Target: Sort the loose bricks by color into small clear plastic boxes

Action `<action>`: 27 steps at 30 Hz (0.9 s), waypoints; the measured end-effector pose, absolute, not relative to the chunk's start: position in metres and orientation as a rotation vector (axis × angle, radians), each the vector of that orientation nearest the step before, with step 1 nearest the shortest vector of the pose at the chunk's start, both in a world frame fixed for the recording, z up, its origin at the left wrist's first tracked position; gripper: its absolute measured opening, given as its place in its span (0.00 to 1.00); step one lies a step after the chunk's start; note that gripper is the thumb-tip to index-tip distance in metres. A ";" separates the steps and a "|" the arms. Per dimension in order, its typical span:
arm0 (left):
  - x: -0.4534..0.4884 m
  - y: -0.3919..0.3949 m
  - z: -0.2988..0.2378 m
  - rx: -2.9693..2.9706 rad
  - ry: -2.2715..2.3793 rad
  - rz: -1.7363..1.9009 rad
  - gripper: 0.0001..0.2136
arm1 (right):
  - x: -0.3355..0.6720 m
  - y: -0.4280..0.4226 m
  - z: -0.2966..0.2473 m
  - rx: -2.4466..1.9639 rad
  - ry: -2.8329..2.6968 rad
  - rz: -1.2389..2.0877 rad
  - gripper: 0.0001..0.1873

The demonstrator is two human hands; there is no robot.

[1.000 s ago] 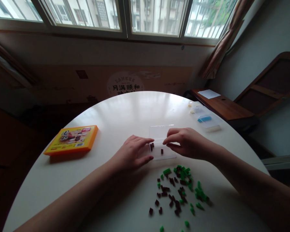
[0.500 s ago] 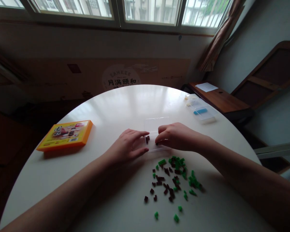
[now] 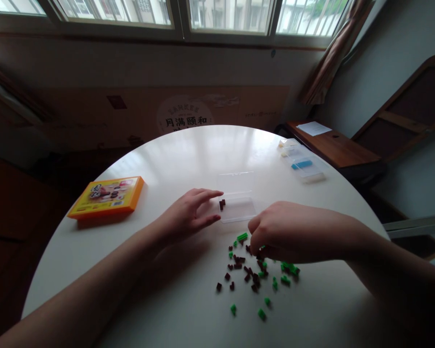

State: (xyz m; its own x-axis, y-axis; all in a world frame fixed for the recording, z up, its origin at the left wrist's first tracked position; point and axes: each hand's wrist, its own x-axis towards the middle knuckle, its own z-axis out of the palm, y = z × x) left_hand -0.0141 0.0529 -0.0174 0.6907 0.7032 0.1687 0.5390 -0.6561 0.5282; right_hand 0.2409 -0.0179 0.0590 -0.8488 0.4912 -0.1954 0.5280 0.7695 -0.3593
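Observation:
A small clear plastic box lies on the table with its clear lid folded back. A few dark brown bricks sit at its left end. My left hand is at that end, thumb and fingers apart around the box's corner, gripping nothing. Over the pile of small bricks, my right hand has its fingers curled and pressed together; anything between the fingertips is hidden. Brown bricks and green bricks are scattered in front of the box, some of them under my right hand.
An orange-yellow box with a printed cover rests at the left on the round white table. Toward the back right stands another clear box with a blue piece in it. A wooden chair is beyond the table edge.
My right hand has moved out of the clear box, down toward me, over the brick pile. My left hand stays by the box's left end. The whole view has shifted slightly.

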 end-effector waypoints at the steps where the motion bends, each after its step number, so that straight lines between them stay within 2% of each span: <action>1: -0.015 0.052 -0.015 2.450 0.977 0.507 0.22 | 0.239 -0.019 0.058 0.820 2.855 -0.592 0.09; 7: -0.020 0.048 -0.002 2.389 1.001 0.644 0.11 | 0.229 -0.019 0.050 0.775 2.832 -0.526 0.08; 13: -0.017 0.044 0.001 2.458 0.949 0.668 0.14 | 0.229 -0.019 0.050 0.785 2.840 -0.523 0.10; 22: -0.015 0.043 -0.001 2.577 0.869 0.604 0.19 | 0.268 -0.017 0.078 1.117 2.923 -0.591 0.14; 27: -0.014 0.043 -0.001 2.573 0.875 0.585 0.19 | 0.270 -0.021 0.067 1.152 2.933 -0.591 0.13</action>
